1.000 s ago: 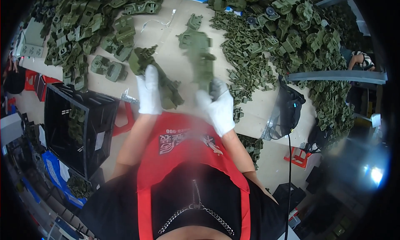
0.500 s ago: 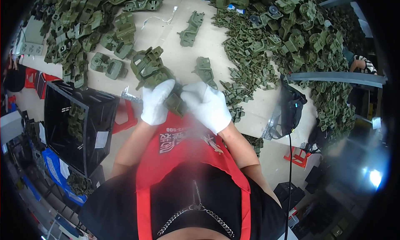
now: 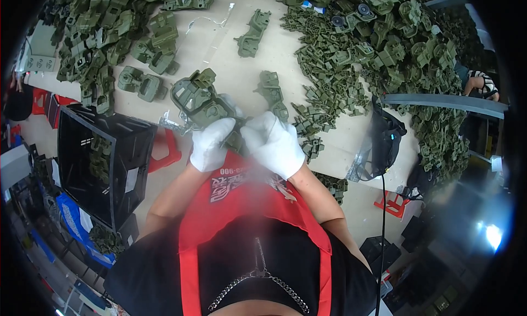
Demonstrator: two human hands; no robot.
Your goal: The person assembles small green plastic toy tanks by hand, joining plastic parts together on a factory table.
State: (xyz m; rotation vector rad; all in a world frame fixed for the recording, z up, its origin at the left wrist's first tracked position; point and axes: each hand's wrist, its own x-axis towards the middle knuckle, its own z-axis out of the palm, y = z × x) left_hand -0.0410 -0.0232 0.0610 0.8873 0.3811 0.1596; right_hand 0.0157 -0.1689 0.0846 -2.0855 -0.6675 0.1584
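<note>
A large olive-green plastic vehicle body (image 3: 198,101) is held in front of me, tilted, with its hollow, ribbed side showing. My left hand (image 3: 211,144), in a white glove, is closed around its near end. My right hand (image 3: 272,144), gloved as well, is closed in a pinch close beside that end; whatever lies between its fingers is hidden. Just beyond the right hand, a long green chassis-like part (image 3: 272,93) lies on the table. A similar part (image 3: 253,35) lies farther off.
Piles of green moulded parts cover the table's left (image 3: 101,47) and right (image 3: 340,69) sides. A black crate (image 3: 112,151) with green parts inside stands at left. A black bag (image 3: 387,143) with a hanging cable is at right. Another person's arm (image 3: 476,85) shows far right.
The vehicle body has turned slightly, showing more of its hollow side. My left hand has shifted a little nearer and to the right; my right hand has barely moved.
</note>
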